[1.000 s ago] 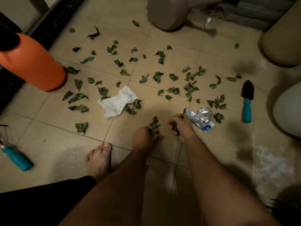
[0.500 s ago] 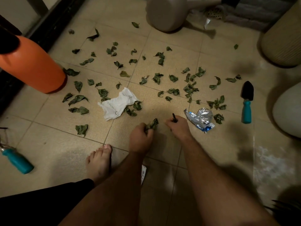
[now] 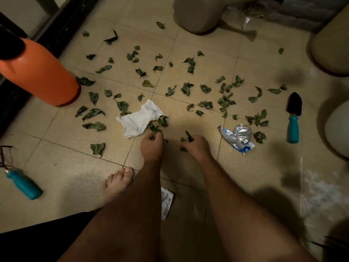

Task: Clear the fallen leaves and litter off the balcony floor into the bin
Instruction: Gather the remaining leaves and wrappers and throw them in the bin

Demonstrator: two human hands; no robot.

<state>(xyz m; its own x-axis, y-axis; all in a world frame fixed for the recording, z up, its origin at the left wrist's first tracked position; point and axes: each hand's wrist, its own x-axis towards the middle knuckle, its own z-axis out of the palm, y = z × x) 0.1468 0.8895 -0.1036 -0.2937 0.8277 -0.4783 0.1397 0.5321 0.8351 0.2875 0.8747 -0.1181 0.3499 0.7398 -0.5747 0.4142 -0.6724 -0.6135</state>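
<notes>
Several dark green fallen leaves (image 3: 187, 88) lie scattered over the beige tiled floor (image 3: 66, 173). My left hand (image 3: 152, 146) grips a clump of leaves just below a crumpled white paper wrapper (image 3: 138, 119). My right hand (image 3: 196, 146) also holds leaves, curled round them, left of a crumpled silver and blue foil packet (image 3: 238, 136). Another scrap of white litter (image 3: 166, 202) shows between my forearms. No bin is recognisable for certain.
An orange container (image 3: 37, 72) stands at the left by a dark door frame. Teal-handled garden tools lie at the left (image 3: 23, 184) and right (image 3: 292, 118). Pale pots stand at the top (image 3: 196, 12), top right (image 3: 332, 42) and right edge (image 3: 338, 127). My bare foot (image 3: 118, 181) is beside my left arm.
Both hands have shifted left and slightly forward, the left one reaching the leaves beside the white wrapper. Each keeps hold of its leaves. The loose leaf near my fingers is gone from the floor.
</notes>
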